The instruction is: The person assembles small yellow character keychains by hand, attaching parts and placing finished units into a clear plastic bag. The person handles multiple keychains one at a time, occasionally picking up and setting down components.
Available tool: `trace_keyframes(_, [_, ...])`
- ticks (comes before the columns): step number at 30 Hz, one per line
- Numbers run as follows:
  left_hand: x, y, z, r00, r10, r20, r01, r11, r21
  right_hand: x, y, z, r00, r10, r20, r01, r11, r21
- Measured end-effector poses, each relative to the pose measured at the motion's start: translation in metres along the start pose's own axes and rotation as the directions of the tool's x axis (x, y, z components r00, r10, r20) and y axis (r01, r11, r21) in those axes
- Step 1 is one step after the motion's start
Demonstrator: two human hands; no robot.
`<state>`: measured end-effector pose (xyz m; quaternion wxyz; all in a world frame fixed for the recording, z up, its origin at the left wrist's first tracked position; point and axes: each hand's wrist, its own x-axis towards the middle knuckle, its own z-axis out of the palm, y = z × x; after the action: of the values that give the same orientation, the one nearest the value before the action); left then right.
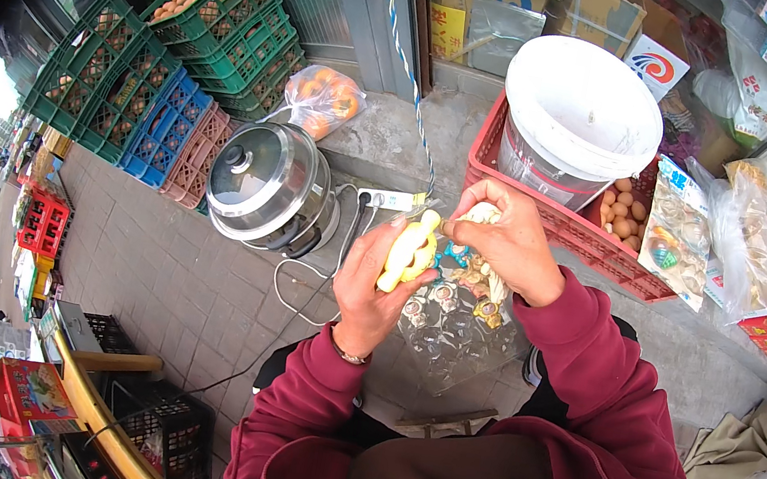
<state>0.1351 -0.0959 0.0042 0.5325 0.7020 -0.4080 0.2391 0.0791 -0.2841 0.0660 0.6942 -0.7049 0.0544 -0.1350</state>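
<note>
My left hand [366,282] is closed around a yellow piece [410,252] that looks like a thick ring with a rod across it. Close beside it, my right hand [516,247] has its thumb and forefinger pinched near the yellow piece's upper end. A cream-coloured knobbly piece [482,212] shows between the right fingers, mostly hidden by them. Below both hands lies a clear plastic moulded tray [446,352]. Small figurines sit at its far part, among them a white one [444,296] and a gold one [489,312]; my hands cover some of them.
A steel lidded pot [261,184] stands left of my hands, near a white power strip [390,200] with cords. Behind it are stacked egg crates [232,52] and a bag of oranges [323,103]. At right, a red crate [549,222] holds a white bucket [578,110] and eggs [623,214].
</note>
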Motion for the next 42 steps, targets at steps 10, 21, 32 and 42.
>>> trace_keyframes(10, [0.004, -0.001, -0.006, 0.973, -0.218, 0.082, 0.229, 0.958, -0.173, 0.004, -0.017, -0.037, 0.918, 0.242, 0.314, -0.388, 0.71, 0.588])
trace_keyframes(21, [0.009, 0.004, -0.011, 0.851, -0.448, 0.273, 0.516, 0.623, -0.588, 0.014, 0.007, -0.042, 0.934, 0.355, 0.037, -0.33, 0.818, 0.471])
trace_keyframes(32, [0.004, 0.006, -0.006, 0.731, -0.148, 0.666, 0.579, 0.651, -0.492, 0.011, 0.024, -0.015, 0.928, 0.362, -0.089, -0.123, 0.523, 0.844])
trace_keyframes(42, [-0.001, 0.008, -0.005, 0.704, -0.141, 0.696, 0.617, 0.608, -0.5, -0.002, 0.02, 0.01, 0.989, 0.11, -0.103, -0.022, 0.782, 0.623])
